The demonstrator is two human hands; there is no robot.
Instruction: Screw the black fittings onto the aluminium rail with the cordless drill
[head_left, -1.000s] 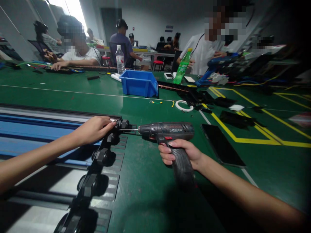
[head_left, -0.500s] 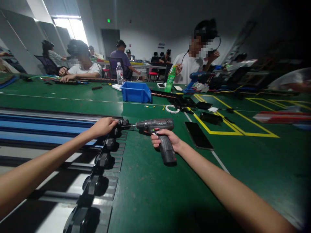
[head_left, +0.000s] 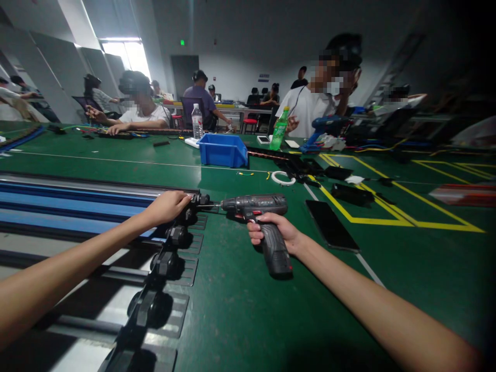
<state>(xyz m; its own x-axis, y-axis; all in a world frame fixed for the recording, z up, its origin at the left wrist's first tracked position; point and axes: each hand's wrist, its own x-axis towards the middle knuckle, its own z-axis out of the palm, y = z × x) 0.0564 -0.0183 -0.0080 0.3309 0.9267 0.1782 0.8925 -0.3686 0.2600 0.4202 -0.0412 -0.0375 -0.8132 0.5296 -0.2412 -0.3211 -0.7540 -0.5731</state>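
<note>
My right hand (head_left: 277,232) is wrapped round the grip of a black cordless drill (head_left: 273,249). The drill lies level, with its thin bit (head_left: 211,205) pointing left at the end of a panel frame (head_left: 147,281). Whether the tip touches a screw there is too small to tell. My left hand (head_left: 168,206) is closed over the frame's far corner, fingers bent round a black end fitting (head_left: 203,199); the fingertips are partly hidden. More black knob-like fittings (head_left: 166,263) run along the frame's edge towards me. Blue strips (head_left: 77,205) lie in the frame under my left forearm.
Right of the drill lies a black phone (head_left: 332,226). A blue bin (head_left: 223,151), a white ring (head_left: 283,178), a green bottle (head_left: 279,129) and a clear bottle (head_left: 197,122) are farther back. A blue drill (head_left: 323,129) is near a co-worker (head_left: 310,103) across the green table (head_left: 240,310).
The view has shifted slightly, so most things appear lower and farther right. Both hands keep their holds. A small green light on the drill no longer shows. A seated co-worker's hand has risen.
</note>
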